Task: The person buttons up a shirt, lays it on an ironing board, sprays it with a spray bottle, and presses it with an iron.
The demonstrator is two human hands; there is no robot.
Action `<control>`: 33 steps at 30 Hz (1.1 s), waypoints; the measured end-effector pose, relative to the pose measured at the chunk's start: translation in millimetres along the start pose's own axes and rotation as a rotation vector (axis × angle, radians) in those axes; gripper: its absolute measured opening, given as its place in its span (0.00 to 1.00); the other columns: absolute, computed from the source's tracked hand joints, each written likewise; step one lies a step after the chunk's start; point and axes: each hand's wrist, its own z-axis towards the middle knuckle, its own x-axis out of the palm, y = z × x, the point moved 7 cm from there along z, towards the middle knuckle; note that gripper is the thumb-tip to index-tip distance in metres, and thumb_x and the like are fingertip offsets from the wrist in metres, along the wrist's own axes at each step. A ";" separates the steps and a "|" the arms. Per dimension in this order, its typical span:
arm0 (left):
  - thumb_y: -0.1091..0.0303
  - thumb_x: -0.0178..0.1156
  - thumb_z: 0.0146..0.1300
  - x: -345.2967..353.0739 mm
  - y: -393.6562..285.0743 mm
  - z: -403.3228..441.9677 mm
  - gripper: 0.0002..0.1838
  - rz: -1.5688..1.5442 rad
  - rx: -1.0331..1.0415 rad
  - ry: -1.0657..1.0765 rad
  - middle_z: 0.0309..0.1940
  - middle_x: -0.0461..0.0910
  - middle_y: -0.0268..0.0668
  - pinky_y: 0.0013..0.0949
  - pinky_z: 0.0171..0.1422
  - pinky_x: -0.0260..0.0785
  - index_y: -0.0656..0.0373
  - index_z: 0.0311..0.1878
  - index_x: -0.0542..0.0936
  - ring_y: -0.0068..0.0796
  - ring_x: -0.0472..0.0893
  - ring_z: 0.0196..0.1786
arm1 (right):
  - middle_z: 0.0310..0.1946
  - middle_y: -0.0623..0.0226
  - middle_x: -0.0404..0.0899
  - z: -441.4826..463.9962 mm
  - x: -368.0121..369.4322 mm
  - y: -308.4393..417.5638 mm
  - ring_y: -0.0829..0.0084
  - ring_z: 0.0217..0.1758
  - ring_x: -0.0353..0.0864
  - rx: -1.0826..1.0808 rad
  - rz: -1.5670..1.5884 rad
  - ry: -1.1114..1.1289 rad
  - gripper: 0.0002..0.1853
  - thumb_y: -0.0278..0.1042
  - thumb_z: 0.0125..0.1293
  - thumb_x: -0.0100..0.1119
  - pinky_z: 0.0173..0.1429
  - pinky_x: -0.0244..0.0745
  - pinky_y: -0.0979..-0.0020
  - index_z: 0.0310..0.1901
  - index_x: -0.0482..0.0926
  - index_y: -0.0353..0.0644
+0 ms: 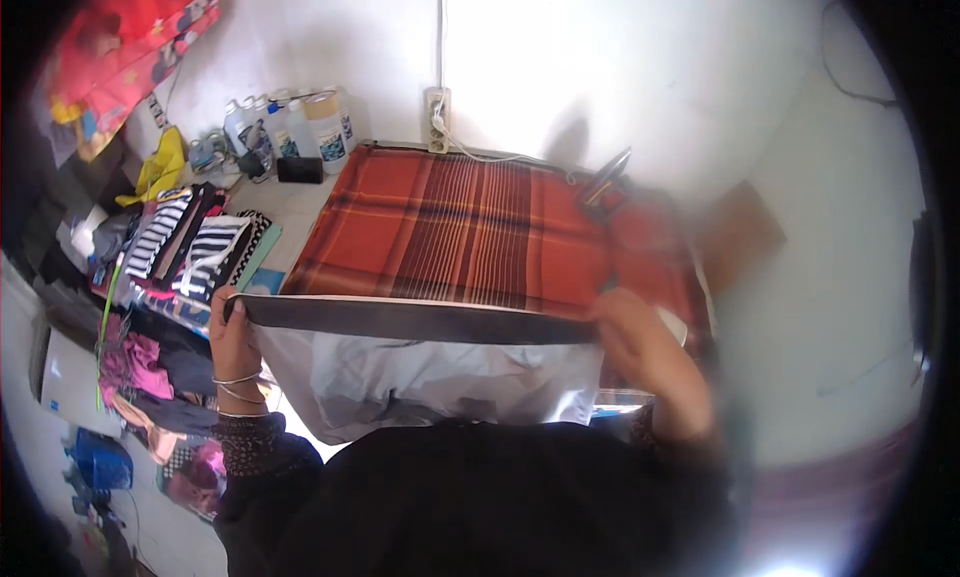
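Observation:
A pale grey, shiny cloth [440, 377] with a dark band [420, 319] along its top edge hangs stretched between my two hands. At the band's left end, my left hand [232, 337] has its fingers closed on the corner. The band's right end is in my right hand [635, 337], whose fingers are closed there and slightly blurred. Behind the band lies a red-orange plaid cloth [400, 207], spread over the table. An iron [605, 185] stands near its far right corner, by the wall. The cloth's lower part falls in folds towards my body.
A power strip [437, 122] with a white cord is on the wall. Several bottles [295, 127] and a dark phone-like object [300, 170] stand at the back left. Folded striped clothes [205, 252] are stacked on the left, with a blue basket [105, 462] lower down.

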 end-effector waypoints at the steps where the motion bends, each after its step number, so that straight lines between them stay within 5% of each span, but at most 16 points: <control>1: 0.70 0.50 0.66 -5.5 -4.7 -10.8 0.08 -0.033 -0.008 -0.014 0.35 0.75 0.34 0.26 0.47 0.67 0.60 0.46 0.69 0.24 0.75 0.40 | 0.37 0.57 0.76 -5.1 -5.6 10.3 0.57 0.41 0.77 -0.089 0.170 -0.076 0.09 0.23 0.59 0.50 0.45 0.72 0.63 0.41 0.75 0.37; 2: 0.70 0.50 0.66 -10.9 -9.3 -21.5 0.08 -0.066 -0.015 -0.027 0.36 0.75 0.35 0.28 0.47 0.68 0.60 0.46 0.70 0.24 0.75 0.40 | 0.36 0.58 0.76 -14.5 -12.6 17.7 0.59 0.40 0.77 -0.170 0.343 -0.151 0.09 0.23 0.59 0.49 0.45 0.71 0.63 0.41 0.74 0.36; 5: 0.68 0.54 0.62 20.7 -58.5 -64.5 0.10 1.059 0.166 0.069 0.38 0.78 0.42 0.37 0.47 0.70 0.63 0.44 0.74 0.38 0.78 0.39 | 0.36 0.60 0.76 -42.9 -18.1 19.0 0.65 0.41 0.77 -0.044 0.518 -0.057 0.08 0.22 0.59 0.48 0.44 0.70 0.67 0.41 0.73 0.34; 7: 0.64 0.51 0.62 46.5 -45.6 -102.5 0.13 1.188 -0.322 0.274 0.38 0.80 0.45 0.41 0.47 0.71 0.64 0.40 0.77 0.45 0.79 0.40 | 0.32 0.60 0.75 -59.5 -18.8 33.1 0.65 0.35 0.77 -0.012 0.551 -0.034 0.07 0.24 0.59 0.50 0.39 0.70 0.68 0.40 0.73 0.36; 8: 0.60 0.46 0.66 83.4 -30.3 -135.1 0.16 1.019 -0.072 0.729 0.37 0.81 0.44 0.40 0.44 0.73 0.64 0.38 0.78 0.42 0.82 0.37 | 0.28 0.60 0.74 -67.3 -16.9 49.1 0.65 0.29 0.77 -0.034 0.529 -0.010 0.07 0.25 0.59 0.51 0.34 0.70 0.68 0.39 0.74 0.38; 9: 0.55 0.41 0.71 119.0 -22.4 -181.1 0.22 0.303 -0.761 0.819 0.38 0.81 0.43 0.38 0.44 0.74 0.63 0.41 0.78 0.37 0.83 0.35 | 0.26 0.58 0.75 -76.6 -6.1 62.2 0.59 0.26 0.77 -0.006 0.492 0.075 0.07 0.28 0.58 0.53 0.31 0.70 0.64 0.39 0.74 0.40; 10: 0.49 0.38 0.72 166.3 -60.2 -218.5 0.27 -0.065 -1.030 0.920 0.39 0.81 0.41 0.35 0.43 0.75 0.63 0.44 0.77 0.31 0.82 0.36 | 0.28 0.54 0.75 -87.4 5.7 81.2 0.57 0.29 0.79 -0.159 0.445 0.125 0.09 0.26 0.56 0.53 0.32 0.72 0.63 0.40 0.75 0.41; 12: 0.44 0.39 0.70 204.5 -12.7 -286.8 0.30 -0.465 -1.454 0.884 0.41 0.81 0.42 0.35 0.46 0.75 0.64 0.48 0.76 0.34 0.82 0.38 | 0.24 0.55 0.77 -112.8 35.4 122.5 0.54 0.28 0.79 -0.199 0.304 0.413 0.07 0.34 0.57 0.55 0.31 0.74 0.59 0.36 0.74 0.41; 15: 0.46 0.47 0.67 241.9 -58.1 -283.9 0.27 -0.397 -1.217 0.611 0.43 0.80 0.42 0.33 0.46 0.75 0.65 0.50 0.75 0.35 0.82 0.39 | 0.22 0.56 0.77 -151.6 70.7 148.3 0.55 0.27 0.79 -0.438 0.300 0.437 0.09 0.39 0.59 0.54 0.31 0.74 0.57 0.34 0.74 0.42; 18: 0.55 0.51 0.64 251.5 -35.5 -291.2 0.23 -0.368 -1.168 0.830 0.45 0.79 0.42 0.33 0.47 0.74 0.66 0.52 0.74 0.33 0.81 0.42 | 0.28 0.56 0.79 -162.1 58.6 153.6 0.54 0.32 0.80 -0.447 0.224 0.705 0.09 0.38 0.62 0.51 0.37 0.75 0.57 0.38 0.76 0.42; 20: 0.65 0.51 0.60 257.3 -72.6 -269.3 0.19 -0.513 -0.982 0.884 0.47 0.78 0.41 0.32 0.45 0.74 0.67 0.50 0.75 0.28 0.80 0.44 | 0.38 0.54 0.79 -148.2 8.1 148.4 0.56 0.44 0.79 -0.520 0.531 0.305 0.14 0.38 0.65 0.49 0.48 0.74 0.61 0.47 0.76 0.42; 22: 0.63 0.51 0.62 251.8 -104.5 -244.1 0.17 -0.134 -0.685 1.099 0.50 0.76 0.43 0.33 0.49 0.72 0.67 0.47 0.77 0.29 0.79 0.45 | 0.47 0.57 0.77 -122.8 0.3 111.3 0.60 0.53 0.75 -0.530 0.564 -0.002 0.19 0.42 0.65 0.49 0.57 0.68 0.66 0.52 0.75 0.38; 24: 0.58 0.51 0.63 266.6 -144.0 -245.2 0.18 0.126 0.177 1.441 0.46 0.78 0.44 0.33 0.50 0.71 0.63 0.44 0.80 0.34 0.79 0.43 | 0.48 0.59 0.77 -101.1 24.0 84.1 0.63 0.54 0.74 -0.343 0.852 0.215 0.21 0.44 0.65 0.50 0.57 0.67 0.67 0.52 0.74 0.36; 25: 0.58 0.54 0.64 275.4 -148.1 -246.7 0.17 0.167 -0.250 1.493 0.41 0.80 0.41 0.34 0.52 0.68 0.62 0.45 0.80 0.30 0.77 0.46 | 0.49 0.62 0.76 -95.9 45.1 69.7 0.66 0.55 0.73 -0.129 1.118 0.426 0.23 0.46 0.64 0.52 0.58 0.66 0.69 0.51 0.74 0.34; 29: 0.51 0.51 0.67 294.7 -196.8 -241.0 0.23 0.400 -0.224 1.769 0.37 0.81 0.44 0.34 0.49 0.69 0.64 0.45 0.79 0.33 0.79 0.42 | 0.45 0.63 0.77 -120.1 83.4 34.0 0.71 0.45 0.76 0.067 1.244 0.662 0.22 0.45 0.64 0.54 0.48 0.72 0.70 0.51 0.75 0.36; 33: 0.52 0.50 0.66 278.2 -179.0 -203.2 0.21 0.470 -0.040 1.644 0.30 0.80 0.46 0.37 0.41 0.69 0.63 0.39 0.79 0.39 0.79 0.35 | 0.35 0.59 0.80 -132.9 44.4 21.6 0.68 0.37 0.78 -0.051 0.645 0.608 0.24 0.50 0.62 0.56 0.41 0.72 0.68 0.44 0.79 0.33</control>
